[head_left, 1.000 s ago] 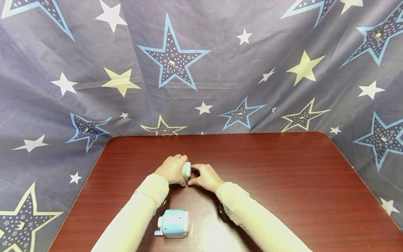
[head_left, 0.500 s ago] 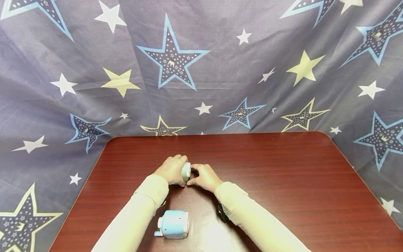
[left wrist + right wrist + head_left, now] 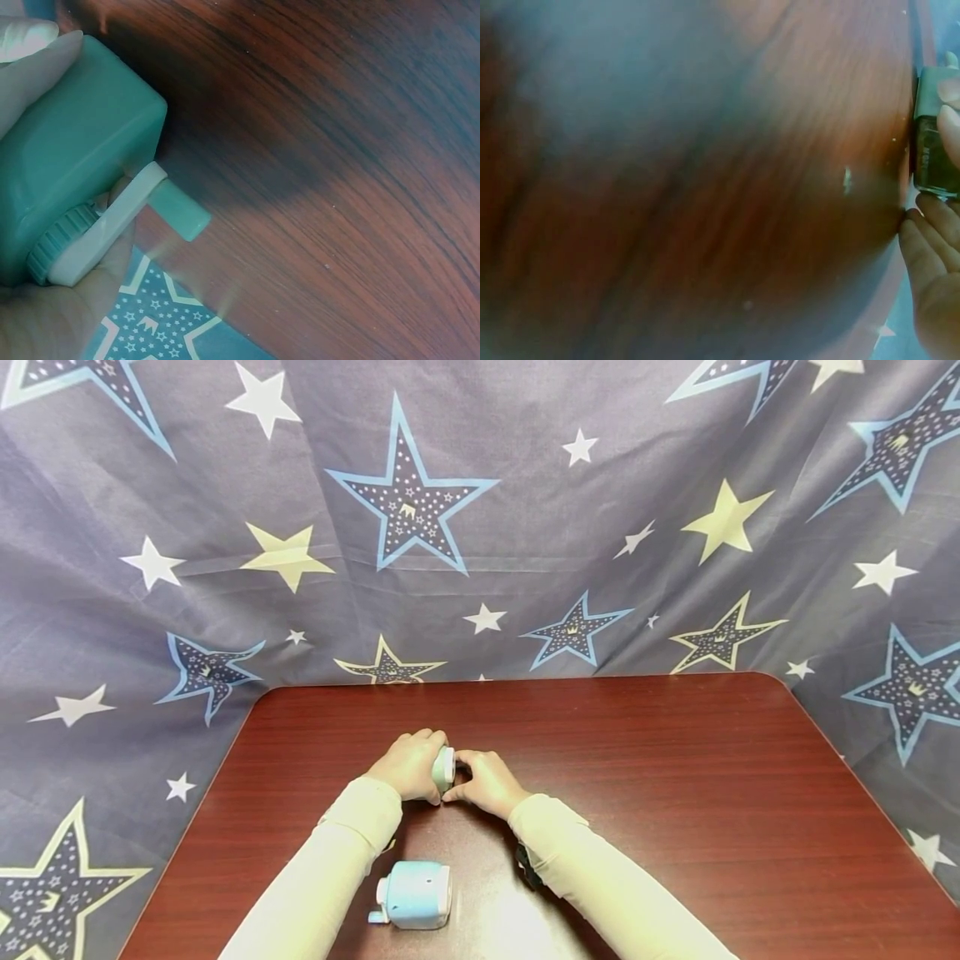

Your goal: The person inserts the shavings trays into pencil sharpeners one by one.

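Observation:
My left hand [image 3: 411,766] grips a green pencil sharpener [image 3: 444,770] with a white end. In the left wrist view, the sharpener [image 3: 82,135] shows its white crank arm [image 3: 105,229] and green knob [image 3: 180,210]. From the right, the curved thumb and index finger of my right hand [image 3: 491,783] hold the sharpener's near end; the other fingers are partly hidden. At the right edge of the right wrist view, a dark section [image 3: 934,161] of the sharpener sits by my right hand [image 3: 934,277]. A light-blue pencil sharpener [image 3: 415,895] lies nearer the front, its crank pointing left.
The brown wood-grain table [image 3: 637,760] extends on both sides of the hands, with a glossy reflection near its front. Behind it hangs a grey cloth [image 3: 510,543] printed with stars. A dark band [image 3: 527,867] shows under the right sleeve.
The right thumb has shifted slightly left, toward the left thumb, and the right wrist has edged left. The left hand and blue sharpener have hardly moved.

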The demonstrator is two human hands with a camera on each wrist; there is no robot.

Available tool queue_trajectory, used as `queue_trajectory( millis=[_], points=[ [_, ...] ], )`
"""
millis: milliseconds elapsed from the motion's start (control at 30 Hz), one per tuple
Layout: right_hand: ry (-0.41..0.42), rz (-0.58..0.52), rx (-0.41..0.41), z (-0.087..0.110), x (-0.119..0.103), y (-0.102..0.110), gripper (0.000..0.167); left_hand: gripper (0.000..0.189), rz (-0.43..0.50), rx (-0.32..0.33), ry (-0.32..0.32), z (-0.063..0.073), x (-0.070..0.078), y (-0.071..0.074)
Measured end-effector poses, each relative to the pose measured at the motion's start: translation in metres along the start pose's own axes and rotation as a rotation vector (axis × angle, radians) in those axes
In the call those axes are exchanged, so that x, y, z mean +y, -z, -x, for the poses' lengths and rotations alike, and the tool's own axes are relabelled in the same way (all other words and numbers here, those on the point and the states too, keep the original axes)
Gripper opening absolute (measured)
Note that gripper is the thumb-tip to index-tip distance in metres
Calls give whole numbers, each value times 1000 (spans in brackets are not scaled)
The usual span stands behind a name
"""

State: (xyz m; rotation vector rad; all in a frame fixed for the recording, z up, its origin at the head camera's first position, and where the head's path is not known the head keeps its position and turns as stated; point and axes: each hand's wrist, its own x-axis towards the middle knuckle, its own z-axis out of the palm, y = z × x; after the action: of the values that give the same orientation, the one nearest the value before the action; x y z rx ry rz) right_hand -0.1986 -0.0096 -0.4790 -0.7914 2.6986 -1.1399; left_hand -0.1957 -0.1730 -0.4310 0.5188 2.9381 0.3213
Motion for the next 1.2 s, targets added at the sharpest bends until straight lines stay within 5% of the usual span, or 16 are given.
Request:
queue_trajectory(
  millis=[333,833,1000,1200],
  points=[
    [-8,-24,4,3,0,0,58,75,1,32,-32,0,-2,-2],
    [-8,-33,-21,6,3,5,73,90,78,63,8,6,-7,2],
    [16,0,-25,6,6,24,76,87,48,85,-8,7,-4,5],
    [64,32,27,3,3,72,77,87,13,145,-36,3,-1,19]
  ],
)
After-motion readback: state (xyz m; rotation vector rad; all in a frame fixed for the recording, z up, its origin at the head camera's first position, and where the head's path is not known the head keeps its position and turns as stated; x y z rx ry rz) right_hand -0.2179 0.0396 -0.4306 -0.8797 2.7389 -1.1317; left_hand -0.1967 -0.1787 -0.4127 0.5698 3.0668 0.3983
